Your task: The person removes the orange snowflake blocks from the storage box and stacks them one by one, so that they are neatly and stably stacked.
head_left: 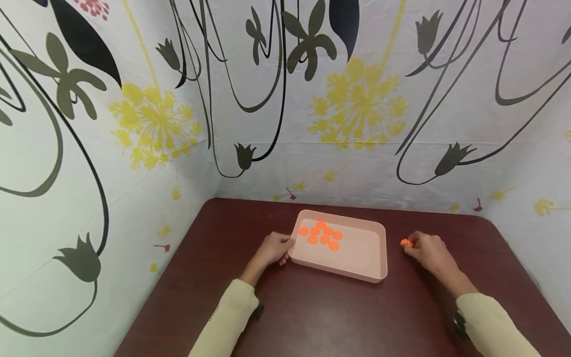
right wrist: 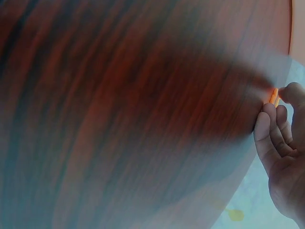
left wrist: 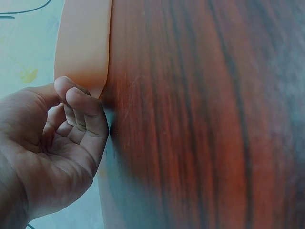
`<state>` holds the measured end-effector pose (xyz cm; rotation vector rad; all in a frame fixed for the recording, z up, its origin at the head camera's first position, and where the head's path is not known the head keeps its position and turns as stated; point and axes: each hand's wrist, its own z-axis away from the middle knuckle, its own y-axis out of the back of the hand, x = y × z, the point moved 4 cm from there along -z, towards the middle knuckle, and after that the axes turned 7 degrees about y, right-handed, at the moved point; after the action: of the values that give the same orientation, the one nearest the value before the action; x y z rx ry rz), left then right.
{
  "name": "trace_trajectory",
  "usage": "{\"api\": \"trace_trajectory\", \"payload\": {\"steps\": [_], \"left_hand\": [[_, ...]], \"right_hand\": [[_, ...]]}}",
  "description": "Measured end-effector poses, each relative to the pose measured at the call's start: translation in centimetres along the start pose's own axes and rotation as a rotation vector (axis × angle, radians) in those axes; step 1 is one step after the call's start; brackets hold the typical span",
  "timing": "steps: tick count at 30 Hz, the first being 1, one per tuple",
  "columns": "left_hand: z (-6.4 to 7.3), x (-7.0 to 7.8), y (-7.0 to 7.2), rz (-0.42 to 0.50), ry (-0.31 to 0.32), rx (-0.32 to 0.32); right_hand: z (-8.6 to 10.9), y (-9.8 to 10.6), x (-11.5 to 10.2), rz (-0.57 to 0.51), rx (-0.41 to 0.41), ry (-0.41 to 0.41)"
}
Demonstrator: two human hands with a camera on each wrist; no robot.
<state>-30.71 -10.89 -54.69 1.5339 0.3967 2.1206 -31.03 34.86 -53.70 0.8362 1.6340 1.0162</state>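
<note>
A shallow pale-pink tray [head_left: 361,255] lies on the table, with several small orange flower-like discs [head_left: 324,239] scattered over its left half. My left hand [head_left: 273,248] holds the tray by its left end; in the left wrist view, the fingertips [left wrist: 78,98] are at the corner of its wall. Off the tray's right side, my right hand [head_left: 430,252] pinches small orange discs [head_left: 407,243] between thumb and fingers, low over the table. The right wrist view shows their thin orange edges [right wrist: 274,97] between thumb and fingertips; how many there are I cannot tell.
The dark red-brown wooden table [head_left: 312,317] has rounded far corners. Behind it and to the left hangs white cloth [head_left: 267,124] printed with yellow flowers and dark stems. Pale sleeves [head_left: 227,317] cover both forearms, with a dark band at each wrist.
</note>
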Motion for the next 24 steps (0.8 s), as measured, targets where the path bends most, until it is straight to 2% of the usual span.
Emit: {"api": "trace_trajectory", "payload": {"steps": [15,18,24], "left_hand": [[0.1,-0.1,-0.1,0.01,0.003,-0.007],[0.1,0.0,-0.1,0.001,-0.004,-0.003],[0.3,0.1,0.0,0.009,0.0,-0.005]], "right_hand": [[0.1,-0.1,0.2,0.016,0.018,0.001],[0.0,0.2,0.2,0.022,0.069,0.013],[-0.1,1.4,-1.5,-0.02,0.249,-0.003]]}}
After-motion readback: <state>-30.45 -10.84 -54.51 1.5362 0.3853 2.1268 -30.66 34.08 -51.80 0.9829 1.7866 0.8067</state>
